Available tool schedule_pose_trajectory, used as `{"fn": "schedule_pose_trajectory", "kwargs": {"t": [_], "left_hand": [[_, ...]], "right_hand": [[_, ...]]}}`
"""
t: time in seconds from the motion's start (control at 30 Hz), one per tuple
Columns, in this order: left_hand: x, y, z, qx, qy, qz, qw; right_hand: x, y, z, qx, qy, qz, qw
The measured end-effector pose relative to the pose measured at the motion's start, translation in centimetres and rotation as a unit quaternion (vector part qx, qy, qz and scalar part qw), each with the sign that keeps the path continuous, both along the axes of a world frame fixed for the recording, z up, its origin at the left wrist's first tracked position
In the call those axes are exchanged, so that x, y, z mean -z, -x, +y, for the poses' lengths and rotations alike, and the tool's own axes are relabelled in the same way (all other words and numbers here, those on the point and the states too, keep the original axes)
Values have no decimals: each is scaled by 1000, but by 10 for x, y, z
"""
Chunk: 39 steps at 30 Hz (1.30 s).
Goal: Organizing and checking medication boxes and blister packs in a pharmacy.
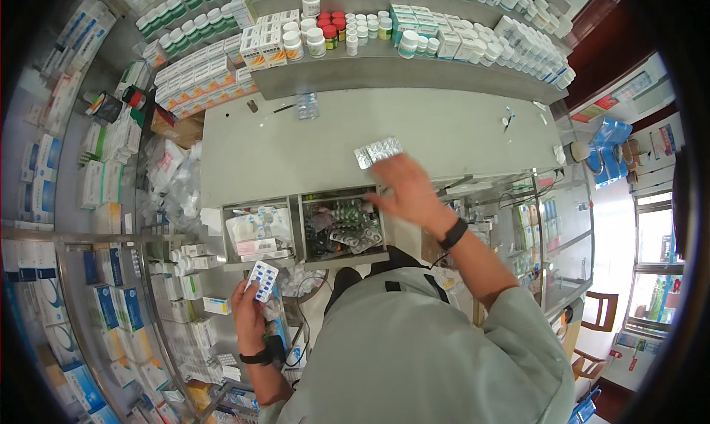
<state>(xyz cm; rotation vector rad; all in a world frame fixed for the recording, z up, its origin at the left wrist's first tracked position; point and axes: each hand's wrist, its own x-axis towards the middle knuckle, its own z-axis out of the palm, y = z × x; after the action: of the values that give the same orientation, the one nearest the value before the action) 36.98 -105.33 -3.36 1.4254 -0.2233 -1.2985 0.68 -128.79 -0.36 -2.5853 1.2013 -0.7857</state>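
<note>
A blister pack with blue pills (262, 281) is pinched in my left hand (249, 316), to the left of the drawers. My right hand (407, 194), blurred, hovers over the counter's front edge with its fingers spread and seems to hold nothing. Just beyond its fingertips lie silver foil blister packs (379, 152) on the pale counter (266, 158). Whether the fingers touch the foil, I cannot tell. Below, an open drawer (345, 256) holds a jumble of blister packs (355, 230). The open drawer beside it (259, 262) contains white packs and small boxes (258, 246).
Shelves of white bottles (316, 41) and medicine boxes (194, 86) rise behind the counter. Another clear blister pack (308, 106) lies towards the back. Plastic bags (172, 169) bulge at the left. Glass cabinets (566, 235) stand to the right, with a cable (527, 194) on top.
</note>
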Motion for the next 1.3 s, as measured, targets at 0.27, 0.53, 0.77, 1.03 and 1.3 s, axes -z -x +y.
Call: {"fn": "schedule_pose_trajectory", "kwargs": {"t": [0.27,0.53,0.77,1.03,1.3], "left_hand": [[6,1,-4,7,-8,8,1000],[15,-4,0,12,-14,4,1000],[13,-4,-7,14,-28,4,1000],[5,-9,-10,12,-15,3,1000],[14,-33,-3,39,0,-32,999]], "right_hand": [[15,5,-50,-11,-46,92,995],[24,-23,15,-30,-29,114,993],[52,-66,48,-70,-78,97,990],[30,-36,88,-226,-165,104,954],[45,-28,83,-167,-143,97,971]]}}
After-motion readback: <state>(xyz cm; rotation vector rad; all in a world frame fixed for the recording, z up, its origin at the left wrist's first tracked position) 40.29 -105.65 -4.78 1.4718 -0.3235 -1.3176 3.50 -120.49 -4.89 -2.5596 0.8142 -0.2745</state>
